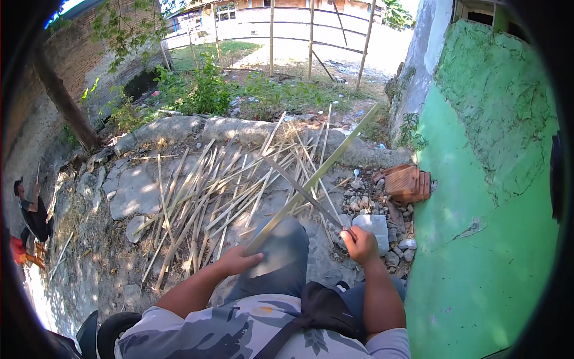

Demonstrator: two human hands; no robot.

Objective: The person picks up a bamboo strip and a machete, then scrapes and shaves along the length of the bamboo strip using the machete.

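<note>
From my remote seat I see the green wall (478, 239) filling the right side, then the heap of split bamboo strips (221, 185) spread over the stony ground ahead of the knee. The long bamboo slat (311, 179) rises from the left hand (239, 260), which is closed around its lower end, toward the wall's corner. The right hand (360, 242) is wrapped tight on the handle of a long knife (302, 191), its blade lying across the slat. I judge the cut goes best with the slat braced firm on the knee and the edge kept away from the left fingers. I cannot make out the exact contact point of blade and slat, and the knife handle is hidden inside the fist
</note>
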